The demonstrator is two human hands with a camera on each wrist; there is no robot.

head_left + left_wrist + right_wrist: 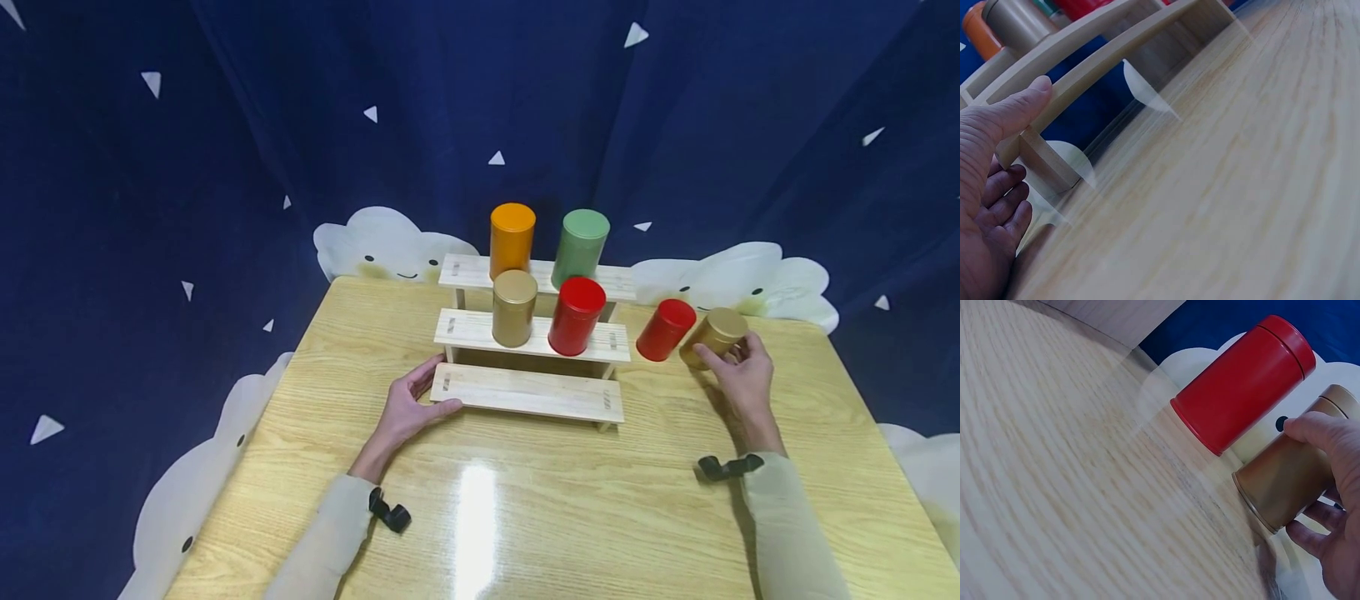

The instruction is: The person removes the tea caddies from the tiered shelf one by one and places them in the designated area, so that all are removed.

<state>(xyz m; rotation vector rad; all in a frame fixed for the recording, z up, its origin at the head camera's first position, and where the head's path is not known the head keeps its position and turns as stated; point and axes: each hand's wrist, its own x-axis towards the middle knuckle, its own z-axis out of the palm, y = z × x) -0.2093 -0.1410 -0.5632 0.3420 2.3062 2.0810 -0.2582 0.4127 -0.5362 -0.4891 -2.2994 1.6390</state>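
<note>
1. The gold canister (715, 333), a smooth cylinder with its lid fitted, is being held near-upright to the right of the wooden rack (534, 392); the right hand (745, 379) is gripping its sides. Base contact: cannot tell.
2. The wooden rack, pale and grained, is standing upright, its three planks stepping up rearward; the left hand (407, 408) is gripping the lowest plank's left end.

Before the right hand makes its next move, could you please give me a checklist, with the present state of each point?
1. Right hand grips a gold can: ok.
2. Left hand on the wooden rack: ok, at its left end.
3. Gap to the neighbouring red can: not ok, looks narrow; a bump seems possible.
4. Orange can and green can upright on the top tier: ok.
5. Gripped can lifted off the table: cannot tell.
</note>
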